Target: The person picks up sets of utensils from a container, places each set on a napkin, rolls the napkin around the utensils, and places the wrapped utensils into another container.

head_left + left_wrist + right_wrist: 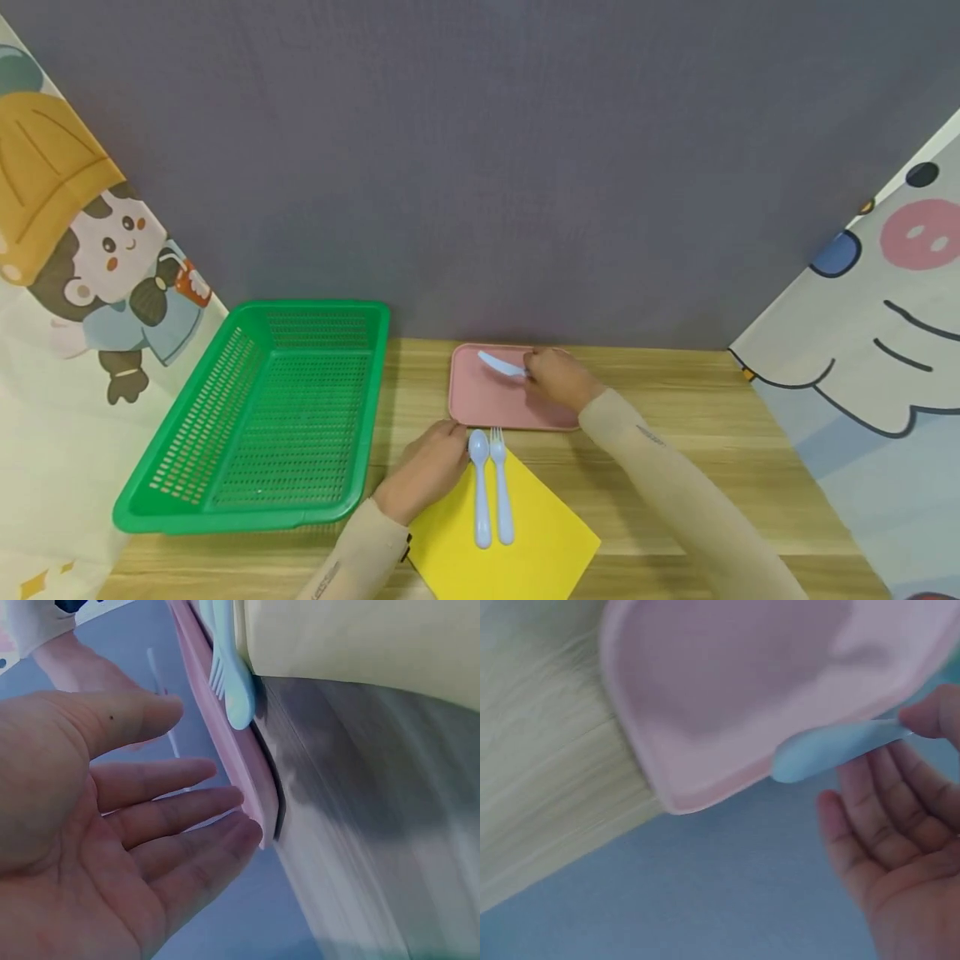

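A light blue plastic knife [501,364] is pinched between thumb and fingers of my right hand [558,377], over the pink tray [468,392]. In the right wrist view the wide end of the knife [810,754] points away from the hand, across the tray's rim. My left hand [431,467] lies by the tray's front left corner, its fingers [191,814] extended and loosely bent, holding nothing. Beside it, a light blue spoon [482,500] and fork [502,500] lie side by side on a yellow square sheet [547,542], their heads close to the tray.
On the left stands a green plastic basket [363,433] with slotted walls. A grey panel [525,167] rises behind the wooden table [675,375]. Cartoon-printed panels [900,333] border both sides.
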Demonstrator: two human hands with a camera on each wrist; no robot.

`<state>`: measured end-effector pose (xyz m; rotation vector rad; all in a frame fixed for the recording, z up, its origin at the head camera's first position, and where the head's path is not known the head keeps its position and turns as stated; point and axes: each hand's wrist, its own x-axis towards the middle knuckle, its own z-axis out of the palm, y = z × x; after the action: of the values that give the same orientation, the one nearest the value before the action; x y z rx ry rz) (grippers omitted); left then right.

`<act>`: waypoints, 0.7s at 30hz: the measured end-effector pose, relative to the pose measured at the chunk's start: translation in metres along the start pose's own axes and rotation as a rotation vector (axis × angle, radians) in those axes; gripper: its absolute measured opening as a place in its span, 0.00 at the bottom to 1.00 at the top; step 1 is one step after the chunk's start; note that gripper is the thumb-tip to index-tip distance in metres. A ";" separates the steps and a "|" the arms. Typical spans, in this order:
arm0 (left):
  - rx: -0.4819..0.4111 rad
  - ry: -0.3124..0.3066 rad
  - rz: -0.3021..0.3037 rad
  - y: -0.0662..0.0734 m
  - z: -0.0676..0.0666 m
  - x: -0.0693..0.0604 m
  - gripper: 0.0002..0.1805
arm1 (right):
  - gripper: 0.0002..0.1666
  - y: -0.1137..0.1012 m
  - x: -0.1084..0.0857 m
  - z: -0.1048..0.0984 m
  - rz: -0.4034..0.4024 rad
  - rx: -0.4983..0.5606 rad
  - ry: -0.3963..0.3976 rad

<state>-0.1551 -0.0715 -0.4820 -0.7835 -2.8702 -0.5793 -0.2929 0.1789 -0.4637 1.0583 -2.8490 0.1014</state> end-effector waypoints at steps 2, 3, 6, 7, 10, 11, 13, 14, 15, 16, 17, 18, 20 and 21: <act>0.010 0.034 0.034 0.001 -0.001 -0.005 0.07 | 0.11 -0.006 -0.006 -0.006 0.008 0.002 0.029; 0.015 0.049 0.052 0.002 -0.002 -0.008 0.05 | 0.11 -0.010 -0.010 -0.009 0.013 0.016 0.042; 0.015 0.038 0.078 0.006 -0.007 -0.017 0.02 | 0.11 -0.023 -0.024 -0.020 0.033 0.070 0.067; 0.006 0.028 0.086 0.008 -0.008 -0.021 0.03 | 0.11 -0.027 -0.028 -0.021 0.036 0.081 0.072; -0.014 -0.022 0.096 0.011 -0.013 -0.032 0.12 | 0.12 -0.040 -0.045 -0.026 0.074 0.131 0.065; -0.008 -0.034 0.101 0.013 -0.014 -0.036 0.16 | 0.12 -0.044 -0.049 -0.026 0.089 0.140 0.063; 0.005 -0.054 0.106 0.015 -0.016 -0.043 0.19 | 0.12 -0.054 -0.059 -0.027 0.123 0.161 0.077; 0.022 -0.063 0.109 0.016 -0.017 -0.047 0.20 | 0.12 -0.058 -0.063 -0.027 0.147 0.177 0.081; 0.032 -0.067 0.112 0.017 -0.017 -0.051 0.20 | 0.12 -0.063 -0.067 -0.026 0.178 0.184 0.082; 0.043 -0.075 0.110 0.018 -0.017 -0.054 0.20 | 0.11 -0.068 -0.071 -0.026 0.206 0.197 0.086; 0.046 -0.083 0.103 0.018 -0.017 -0.058 0.19 | 0.11 -0.072 -0.074 -0.025 0.232 0.206 0.091; 0.045 -0.089 0.096 0.019 -0.016 -0.061 0.18 | 0.11 -0.077 -0.077 -0.025 0.263 0.224 0.088; 0.035 -0.105 0.081 0.020 -0.014 -0.067 0.16 | 0.11 -0.086 -0.083 -0.022 0.315 0.247 0.078; 0.026 -0.117 0.071 0.021 -0.013 -0.069 0.15 | 0.11 -0.090 -0.086 -0.020 0.341 0.263 0.066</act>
<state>-0.0849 -0.0922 -0.4769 -0.9410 -2.9332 -0.5032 -0.1677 0.1683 -0.4511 0.5750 -2.9816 0.5383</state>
